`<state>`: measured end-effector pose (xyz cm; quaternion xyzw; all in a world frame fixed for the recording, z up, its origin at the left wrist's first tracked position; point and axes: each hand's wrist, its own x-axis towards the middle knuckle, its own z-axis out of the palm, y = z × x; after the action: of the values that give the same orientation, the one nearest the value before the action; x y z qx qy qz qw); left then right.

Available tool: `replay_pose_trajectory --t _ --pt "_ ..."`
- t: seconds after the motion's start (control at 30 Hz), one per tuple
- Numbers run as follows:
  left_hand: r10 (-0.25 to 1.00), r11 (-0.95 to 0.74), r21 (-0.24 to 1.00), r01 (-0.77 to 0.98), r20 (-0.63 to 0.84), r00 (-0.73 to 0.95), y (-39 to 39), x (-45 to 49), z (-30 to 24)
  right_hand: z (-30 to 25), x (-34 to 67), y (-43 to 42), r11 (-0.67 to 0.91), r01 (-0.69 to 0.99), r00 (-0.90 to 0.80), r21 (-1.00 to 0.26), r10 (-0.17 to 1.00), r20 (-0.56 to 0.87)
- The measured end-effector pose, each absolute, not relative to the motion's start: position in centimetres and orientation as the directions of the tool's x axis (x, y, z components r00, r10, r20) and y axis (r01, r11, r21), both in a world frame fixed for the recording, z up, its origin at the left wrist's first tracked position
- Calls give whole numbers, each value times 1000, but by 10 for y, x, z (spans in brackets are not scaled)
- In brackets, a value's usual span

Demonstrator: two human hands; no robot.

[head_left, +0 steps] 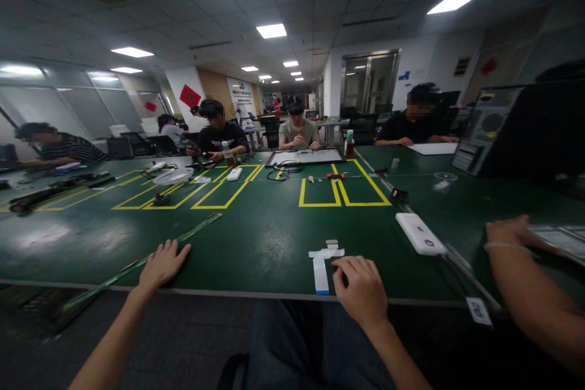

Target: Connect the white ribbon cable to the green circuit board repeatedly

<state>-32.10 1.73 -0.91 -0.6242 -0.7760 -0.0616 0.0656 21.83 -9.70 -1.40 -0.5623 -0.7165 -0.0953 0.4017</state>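
Observation:
My left hand (164, 265) lies palm down near the table's front edge, fingers spread. It rests on or right beside a long, thin green circuit board strip (198, 227), which runs slantwise under or behind it and past the edge. My right hand (362, 291) is loosely curled with a gap between thumb and forefinger, and I see nothing in it. Its fingertips are next to a white flat ribbon cable (321, 274) with a blue end. A crosspiece lies over the cable's upper part, and a small pale connector piece (331, 244) sits above it.
At right, a white power bank (419, 233) has a cable attached. Another person's arm (525, 280) reaches in there. Yellow tape outlines (320, 205) mark the green table (269, 244). Farther off are a red screwdriver (337, 176), bottles (350, 145), a computer tower (484, 128) and several seated people.

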Motion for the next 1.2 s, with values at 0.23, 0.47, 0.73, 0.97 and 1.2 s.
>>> replay_pose_trajectory --t 0.23,0.47,0.73,0.97,1.2 --pt "984 -54 124 991 173 32 42 -200 -19 -16 219 -97 357 877 -44 -322 727 685" --pt "921 -364 192 911 219 321 49 -68 -19 -14 218 -98 361 872 -42 -331 728 684" --pt "827 -560 279 780 236 509 27 12 -12 -16 219 -99 361 866 -50 -345 750 660" --pt "836 -549 279 788 201 511 14 27 -6 -17 218 -98 387 850 -64 -357 749 660" --pt "785 -616 208 760 242 570 7 40 -7 -13 215 -92 327 910 -133 -255 813 567"
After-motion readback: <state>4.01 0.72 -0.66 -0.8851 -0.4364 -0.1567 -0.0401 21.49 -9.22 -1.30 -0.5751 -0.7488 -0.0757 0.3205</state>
